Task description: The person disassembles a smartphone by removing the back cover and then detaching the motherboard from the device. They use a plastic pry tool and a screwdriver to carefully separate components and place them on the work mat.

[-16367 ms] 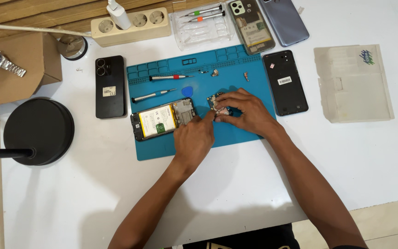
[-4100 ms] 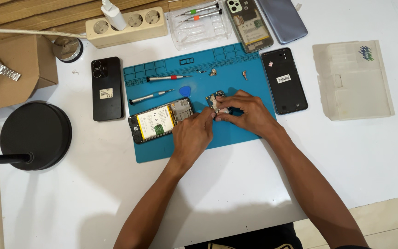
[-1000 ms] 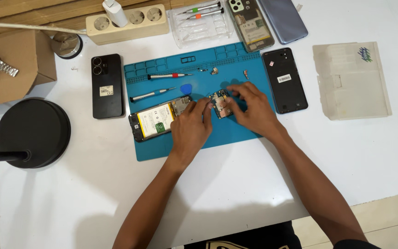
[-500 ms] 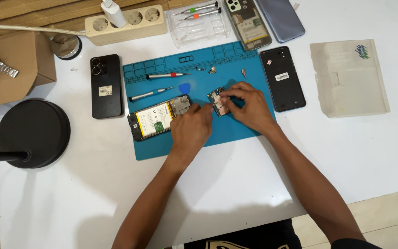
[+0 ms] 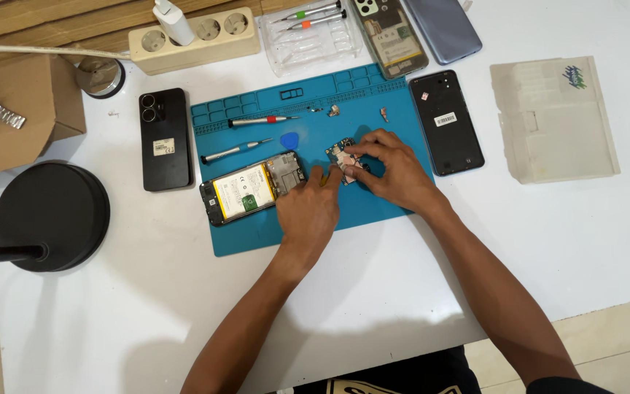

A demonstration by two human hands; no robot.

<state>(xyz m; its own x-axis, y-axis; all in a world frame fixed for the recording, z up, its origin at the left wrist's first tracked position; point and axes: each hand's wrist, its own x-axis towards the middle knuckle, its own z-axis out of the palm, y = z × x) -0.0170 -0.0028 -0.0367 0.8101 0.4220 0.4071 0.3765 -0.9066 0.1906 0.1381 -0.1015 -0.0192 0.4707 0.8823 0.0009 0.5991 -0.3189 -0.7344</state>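
- Head view, work area: a blue repair mat (image 5: 373, 211) lies on the white table (image 5: 417, 292). An opened phone (image 5: 251, 188) with its yellow-labelled battery exposed rests on the mat's left half.
- Head view, thing in hand: a small circuit board (image 5: 341, 158) sits on the mat just right of the opened phone, apart from its frame.
- Head view, right hand (image 5: 395, 174): the fingers curl over the board's right edge and pinch it from above. The grasp is closed on the board.
- Head view, left hand (image 5: 309, 211): the fingers extend toward the board's left edge, with a fingertip at or on it. Whether it grips the board or only steadies it, I cannot tell.
- Change against half a second ago: both hands sit in nearly the same place, and the board is at the same spot on the mat. A second ago the right hand lay slightly higher over the board. Judgement: the work is fine manipulation of the board, not a transfer.
- Head view, tools: two screwdrivers (image 5: 260, 121) and a blue pick (image 5: 289, 140) lie untouched on the mat's upper left. Small loose parts (image 5: 333, 111) lie near the mat's upper edge.
- Head view, surroundings: a black phone (image 5: 164, 138) lies left of the mat, a black back cover (image 5: 446, 122) right of it, and a clear parts box (image 5: 553, 120) farther right.
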